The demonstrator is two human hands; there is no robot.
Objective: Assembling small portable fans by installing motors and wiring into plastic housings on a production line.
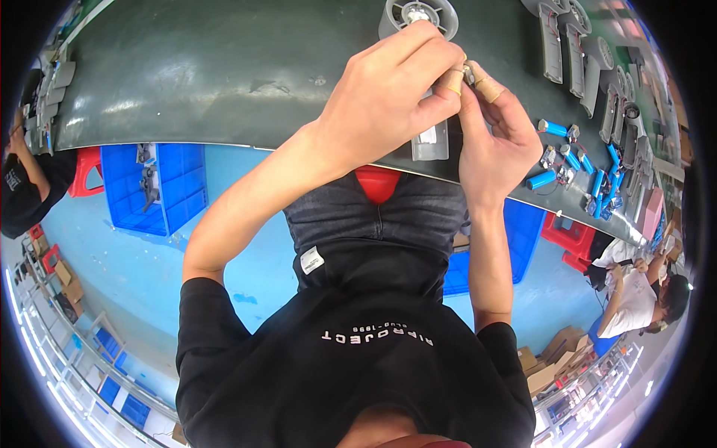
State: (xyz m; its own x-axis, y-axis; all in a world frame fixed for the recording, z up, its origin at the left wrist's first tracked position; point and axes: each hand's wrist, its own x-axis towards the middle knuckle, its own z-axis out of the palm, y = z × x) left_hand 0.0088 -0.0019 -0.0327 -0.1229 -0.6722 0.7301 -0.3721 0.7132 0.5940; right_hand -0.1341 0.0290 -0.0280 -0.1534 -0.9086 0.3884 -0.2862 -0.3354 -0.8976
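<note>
My left hand [396, 93] and my right hand [497, 145] meet above the dark green table [209, 67]. Together their fingertips pinch a small metal part [468, 73]. Tan bands wrap some of the fingertips. Under the hands lies a grey hand-held fan body [431, 142]; its round head [418, 13] points to the far side and its handle reaches the table's near edge. Most of the fan body is hidden by my left hand.
Blue cylindrical batteries with wires [553, 128] lie right of my right hand. Several more grey fan bodies [571, 48] lie at the far right. On the floor stand a blue crate [157, 187] and a red stool [377, 183]. Other people work at the left [19, 190] and right [635, 291].
</note>
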